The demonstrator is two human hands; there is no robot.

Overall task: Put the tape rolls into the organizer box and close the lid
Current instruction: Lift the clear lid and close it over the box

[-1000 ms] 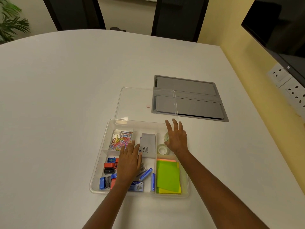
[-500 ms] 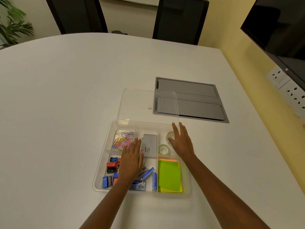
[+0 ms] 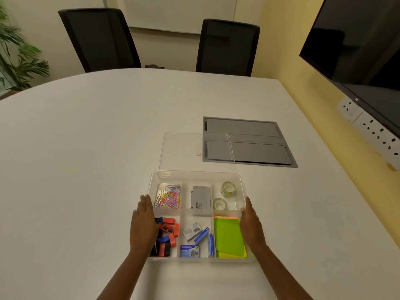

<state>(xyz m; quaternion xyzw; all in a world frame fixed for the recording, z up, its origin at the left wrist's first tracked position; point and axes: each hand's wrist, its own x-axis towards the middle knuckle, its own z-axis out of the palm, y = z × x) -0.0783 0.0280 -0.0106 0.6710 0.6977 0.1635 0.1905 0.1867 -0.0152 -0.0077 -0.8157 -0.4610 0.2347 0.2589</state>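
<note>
Tape rolls (image 3: pixel 224 195) share the organizer box's (image 3: pixel 195 174) far-right compartment; flat, empty left hand (image 3: pixel 144 226) and right hand (image 3: pixel 251 226) flank its sides.

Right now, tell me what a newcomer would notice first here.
The clear organizer box on the white table, its compartments bright with paper clips at back left and green sticky notes at front right. Two tape rolls sit in the back right compartment. The left hand and right hand flank the box's sides, and the clear lid lies flat behind it.
</note>
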